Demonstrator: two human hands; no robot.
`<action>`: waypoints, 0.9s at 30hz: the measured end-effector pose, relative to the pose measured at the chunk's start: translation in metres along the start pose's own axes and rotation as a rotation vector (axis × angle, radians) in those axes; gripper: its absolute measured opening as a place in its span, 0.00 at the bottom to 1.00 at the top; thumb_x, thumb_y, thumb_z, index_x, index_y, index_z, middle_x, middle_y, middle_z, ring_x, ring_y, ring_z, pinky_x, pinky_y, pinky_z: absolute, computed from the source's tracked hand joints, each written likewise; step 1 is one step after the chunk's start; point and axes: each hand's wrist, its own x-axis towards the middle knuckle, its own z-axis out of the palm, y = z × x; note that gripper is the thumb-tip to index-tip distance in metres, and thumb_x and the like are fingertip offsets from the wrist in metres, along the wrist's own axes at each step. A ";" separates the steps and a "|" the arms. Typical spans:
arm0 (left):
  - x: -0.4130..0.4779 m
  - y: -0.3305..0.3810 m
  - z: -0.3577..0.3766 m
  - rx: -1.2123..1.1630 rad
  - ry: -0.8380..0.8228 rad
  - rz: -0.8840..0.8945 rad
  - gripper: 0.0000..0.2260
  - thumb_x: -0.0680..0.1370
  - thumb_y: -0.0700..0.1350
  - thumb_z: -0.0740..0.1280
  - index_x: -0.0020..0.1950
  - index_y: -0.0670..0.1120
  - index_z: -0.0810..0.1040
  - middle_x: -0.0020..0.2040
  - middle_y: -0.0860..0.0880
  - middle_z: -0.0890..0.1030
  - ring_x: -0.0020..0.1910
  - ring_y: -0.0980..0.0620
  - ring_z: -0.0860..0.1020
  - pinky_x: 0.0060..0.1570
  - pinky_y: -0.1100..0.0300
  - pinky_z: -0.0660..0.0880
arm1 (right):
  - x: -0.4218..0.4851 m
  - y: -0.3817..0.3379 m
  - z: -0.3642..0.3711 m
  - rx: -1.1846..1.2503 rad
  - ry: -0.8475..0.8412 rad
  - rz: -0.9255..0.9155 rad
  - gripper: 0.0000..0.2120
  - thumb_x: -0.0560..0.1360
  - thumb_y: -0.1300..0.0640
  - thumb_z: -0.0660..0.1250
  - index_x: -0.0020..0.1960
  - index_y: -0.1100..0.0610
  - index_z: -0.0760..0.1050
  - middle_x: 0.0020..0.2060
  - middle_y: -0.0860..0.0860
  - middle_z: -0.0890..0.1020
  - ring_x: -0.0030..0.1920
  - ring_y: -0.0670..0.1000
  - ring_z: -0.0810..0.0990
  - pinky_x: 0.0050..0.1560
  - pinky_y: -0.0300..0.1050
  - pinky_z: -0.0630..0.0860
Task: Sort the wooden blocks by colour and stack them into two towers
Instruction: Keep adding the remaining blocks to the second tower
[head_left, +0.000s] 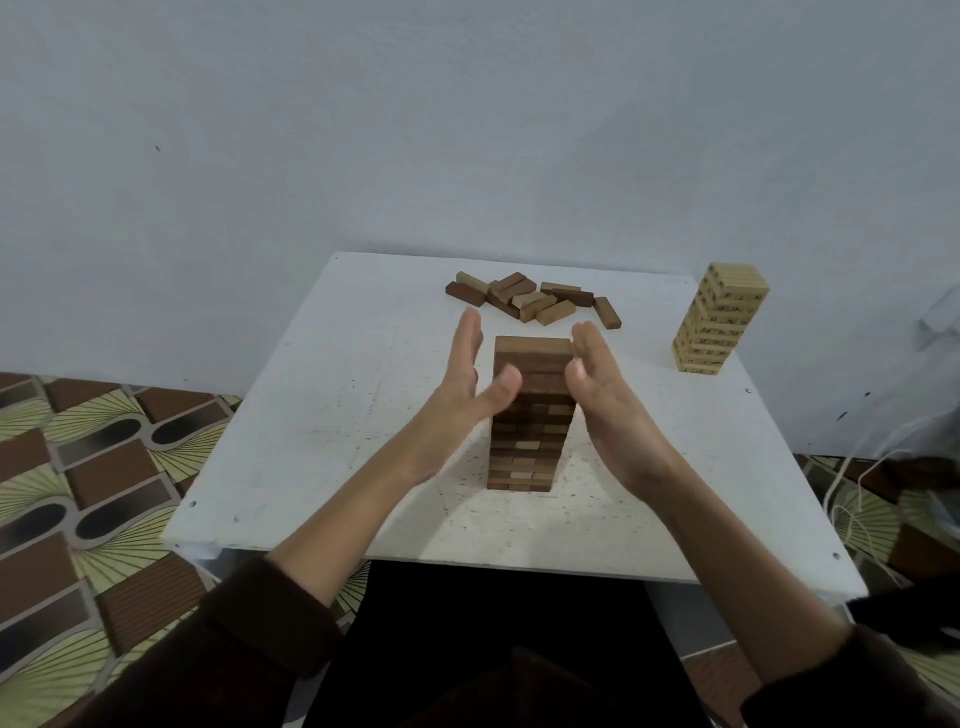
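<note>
While left grip (460, 382) & right grip (605, 400) are held open, empty, flanking brown tower (527, 441), loose blocks (535, 301) are seen just beyond, twd far edge.

The single view comes from a wide-angle camera worn on the person's head, facing forward and tilted down across the near edge of the bench (311, 441). It sits close. Both forearms (343, 519) rise from the bottom corners, and the left hand (462, 384) and right hand (605, 400) stand near the frame's centre, either side of the brown tower (524, 457). The pale tower (719, 322) stands at the bench's far right. The wall (467, 130) fills the upper part and patterned floor (78, 467) shows at the left.
</note>
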 end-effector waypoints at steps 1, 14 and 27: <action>0.002 -0.002 -0.006 0.026 -0.007 0.026 0.57 0.59 0.74 0.69 0.77 0.56 0.39 0.78 0.58 0.46 0.75 0.65 0.48 0.74 0.59 0.50 | -0.001 0.000 -0.006 -0.037 -0.019 -0.012 0.46 0.65 0.31 0.67 0.75 0.40 0.47 0.76 0.40 0.51 0.75 0.39 0.50 0.73 0.44 0.51; 0.020 -0.009 -0.024 0.159 -0.062 0.066 0.48 0.65 0.45 0.75 0.74 0.57 0.47 0.64 0.53 0.71 0.66 0.59 0.69 0.72 0.51 0.63 | 0.020 -0.005 -0.032 -0.260 -0.143 -0.070 0.50 0.62 0.52 0.76 0.76 0.48 0.51 0.64 0.45 0.72 0.69 0.42 0.65 0.66 0.33 0.58; 0.019 -0.009 -0.022 0.147 -0.027 0.049 0.49 0.64 0.48 0.76 0.76 0.54 0.48 0.64 0.55 0.71 0.67 0.60 0.68 0.73 0.54 0.62 | 0.017 -0.008 -0.030 -0.270 -0.121 -0.054 0.47 0.65 0.55 0.76 0.76 0.48 0.52 0.64 0.44 0.72 0.69 0.41 0.65 0.67 0.36 0.59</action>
